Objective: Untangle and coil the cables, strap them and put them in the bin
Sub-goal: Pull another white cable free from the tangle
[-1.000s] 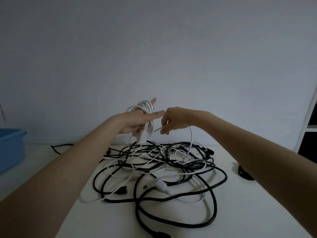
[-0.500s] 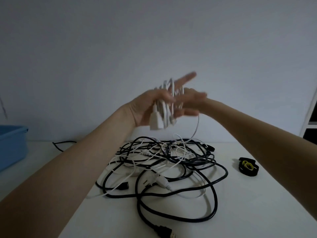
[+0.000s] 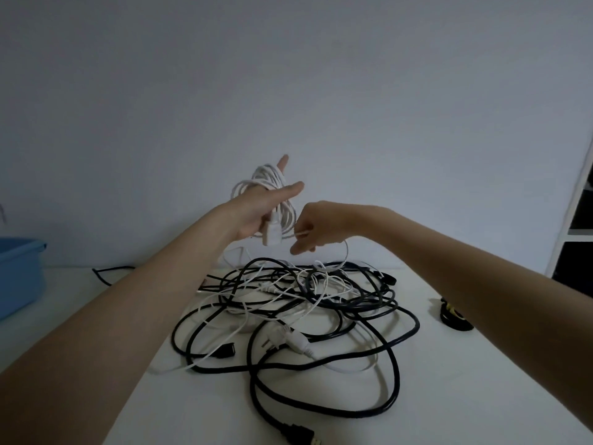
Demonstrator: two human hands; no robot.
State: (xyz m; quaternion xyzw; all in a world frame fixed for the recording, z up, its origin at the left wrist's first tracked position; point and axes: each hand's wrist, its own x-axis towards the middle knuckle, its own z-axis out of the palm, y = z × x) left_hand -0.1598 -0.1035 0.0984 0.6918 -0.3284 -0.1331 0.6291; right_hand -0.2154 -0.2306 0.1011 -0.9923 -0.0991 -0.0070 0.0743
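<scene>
My left hand [image 3: 256, 210] is raised above the table with a white cable coil [image 3: 272, 175] wound round its fingers. Thumb and one finger stick out straight, and a white plug [image 3: 271, 236] hangs below the palm. Just to the right, my right hand [image 3: 317, 226] pinches the loose white strand [image 3: 346, 252] that runs down into the pile. The tangle of black and white cables [image 3: 321, 300] lies on the white table [image 3: 481, 380] under both hands. A blue bin [image 3: 19, 274] stands at the far left edge, only partly in view.
Black straps with a yellow one [image 3: 455, 316] lie on the table right of the pile, partly behind my right forearm. A black plug [image 3: 301, 436] reaches the front edge. A white shelf unit [image 3: 577, 239] stands at the right. A grey wall is behind.
Both hands have come down from a higher position. My right hand has drawn away from the coil to the right and now pinches the loose strand.
</scene>
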